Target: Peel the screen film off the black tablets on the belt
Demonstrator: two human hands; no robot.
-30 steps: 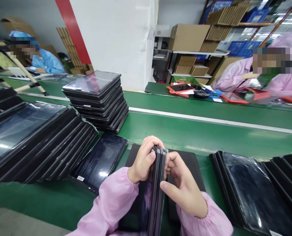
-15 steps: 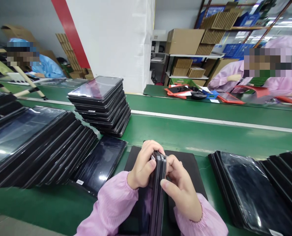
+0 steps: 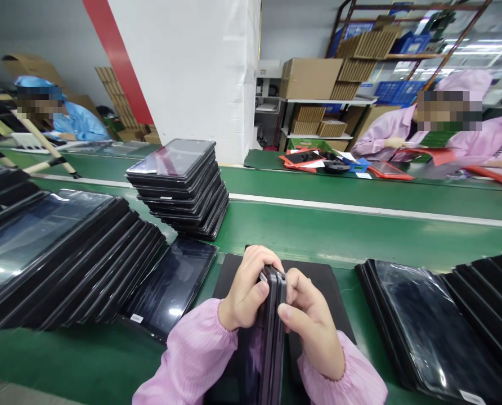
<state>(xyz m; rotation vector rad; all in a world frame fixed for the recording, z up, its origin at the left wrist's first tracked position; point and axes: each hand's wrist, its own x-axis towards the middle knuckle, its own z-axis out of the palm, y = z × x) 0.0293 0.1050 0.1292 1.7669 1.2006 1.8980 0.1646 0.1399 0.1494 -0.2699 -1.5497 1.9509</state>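
Head view: right in front of you, two dark tablets [image 3: 272, 337] stand on edge, face to face, between your hands above a black mat [image 3: 329, 292] on the green worktop [image 3: 276, 225]. Your left hand [image 3: 245, 289] has its grip closed over their far end, fingers bent across the top and thumb against the side. Your right hand [image 3: 312, 323] is half curled beside the right-hand tablet, thumb tip and bent fingers at its edge; whether that grip pinches anything is unclear. To your right lies a pile of tablets [image 3: 436, 320] in shiny film. On your left, a single tablet [image 3: 177, 287] lies flat, next to a slanting stack [image 3: 107, 253]. Further off stands a taller stack [image 3: 179, 191], short of a white strip [image 3: 339, 205]. Beyond that are red sleeves [image 3: 304, 160], a co-worker in pink [image 3: 377, 132] at right, another in blue [image 3: 82, 121] at left, and a white pillar [image 3: 192, 67] between them.
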